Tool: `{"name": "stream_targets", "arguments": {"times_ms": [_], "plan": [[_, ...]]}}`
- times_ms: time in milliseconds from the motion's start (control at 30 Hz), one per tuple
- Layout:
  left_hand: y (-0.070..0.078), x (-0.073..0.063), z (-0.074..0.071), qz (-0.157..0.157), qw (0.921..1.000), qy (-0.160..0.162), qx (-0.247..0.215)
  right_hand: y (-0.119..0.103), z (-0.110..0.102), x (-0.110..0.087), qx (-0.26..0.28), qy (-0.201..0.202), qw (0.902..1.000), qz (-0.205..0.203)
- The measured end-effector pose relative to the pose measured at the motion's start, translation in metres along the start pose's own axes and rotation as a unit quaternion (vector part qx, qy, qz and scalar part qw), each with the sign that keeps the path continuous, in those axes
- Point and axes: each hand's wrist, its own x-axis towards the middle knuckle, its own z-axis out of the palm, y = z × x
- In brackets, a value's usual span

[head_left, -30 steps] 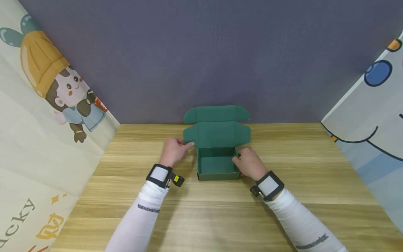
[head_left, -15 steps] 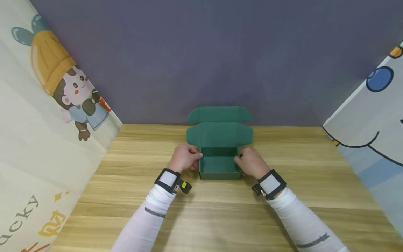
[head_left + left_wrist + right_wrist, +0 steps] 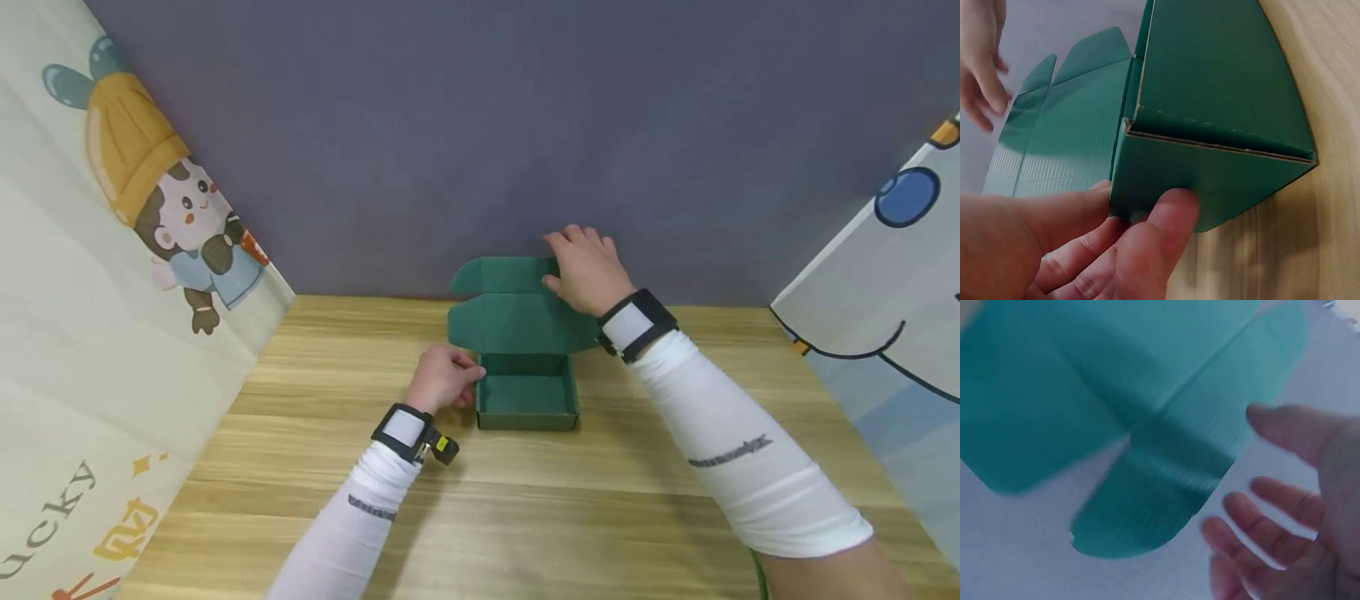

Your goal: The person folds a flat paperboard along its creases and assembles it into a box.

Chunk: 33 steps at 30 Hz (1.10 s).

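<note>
A green cardboard mailer box (image 3: 527, 422) stands on the table with its lid (image 3: 512, 322) raised behind it and the front flap (image 3: 504, 275) at the top. My left hand (image 3: 441, 379) grips the box's left side wall; in the left wrist view the thumb lies at the wall's edge, the fingers against its outer face (image 3: 1235, 172). At the upper right of the lid is my right hand (image 3: 588, 271). In the right wrist view its fingers (image 3: 1257, 528) are spread, thumb toward the flap (image 3: 1200, 434), with nothing held. Whether the thumb touches the flap, I cannot tell.
The wood-grain table (image 3: 375, 517) runs back to a dark grey-blue wall (image 3: 480, 125) close behind the lid. Printed cartoon panels flank it, one on the left (image 3: 135, 350) and one on the right (image 3: 870, 275).
My right hand has left the box's right side wall and risen to the lid's upper right. Earlier, my left hand moved from the lid's left flap down to the left side wall.
</note>
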Motion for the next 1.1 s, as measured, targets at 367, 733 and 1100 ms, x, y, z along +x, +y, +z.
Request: {"name": "stream_targets", "arguments": {"times_ms": [367,733,1100], "plan": [[-0.006,-0.001,0.008,0.008,0.9997,0.023,-0.006,0.005,-0.011,0.015,0.019,-0.098,0.9941,-0.043],[-0.023,-0.025,-0.004,0.039,0.9988,0.029,0.011,-0.051,-0.018,-0.081,-0.014,-0.023,0.9902,-0.137],[-0.033,-0.035,-0.008,0.039,0.9984,0.026,0.033,-0.052,-0.006,-0.084,0.023,0.044,0.9968,-0.062]]}}
